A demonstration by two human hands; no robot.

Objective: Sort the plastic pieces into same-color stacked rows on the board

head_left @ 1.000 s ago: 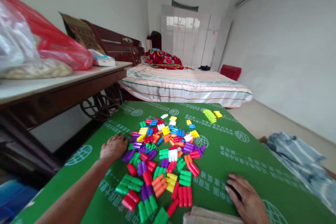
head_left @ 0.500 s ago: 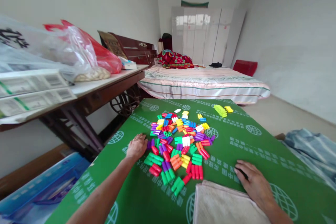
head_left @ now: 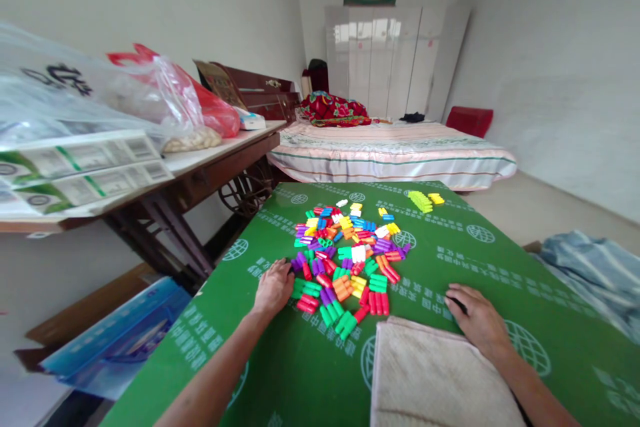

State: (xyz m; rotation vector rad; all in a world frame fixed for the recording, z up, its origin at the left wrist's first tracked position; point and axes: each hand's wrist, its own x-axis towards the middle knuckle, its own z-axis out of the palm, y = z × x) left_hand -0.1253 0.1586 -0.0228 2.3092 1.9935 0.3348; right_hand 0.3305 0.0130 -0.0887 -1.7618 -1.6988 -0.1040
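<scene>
A pile of small plastic building pieces (head_left: 345,247) in red, green, purple, orange, yellow, blue and white lies on the green table (head_left: 295,373). Many are joined side by side in short rows. My left hand (head_left: 274,285) rests palm down at the pile's left edge, fingers loosely extended beside purple pieces (head_left: 299,261) and green pieces (head_left: 306,289). Whether the fingertips touch them is hard to see. To the right, my right hand (head_left: 477,320) lies palm down on the table, thumb apart from the fingers, holding nothing visible. A folded beige cloth (head_left: 435,373) is near its wrist.
Lime-green pieces (head_left: 421,201) and yellow pieces (head_left: 436,199) lie apart at the far right. Left of the table stands a sewing-machine table (head_left: 220,161) with plastic bags (head_left: 180,97) and boxes (head_left: 95,167). A bed (head_left: 395,153) is beyond; blue cloth (head_left: 590,273) is at right.
The view has shifted a little. My left hand sits slightly nearer to me along the pile's edge, closer to the green pieces. My right hand stays at about the same place on the table.
</scene>
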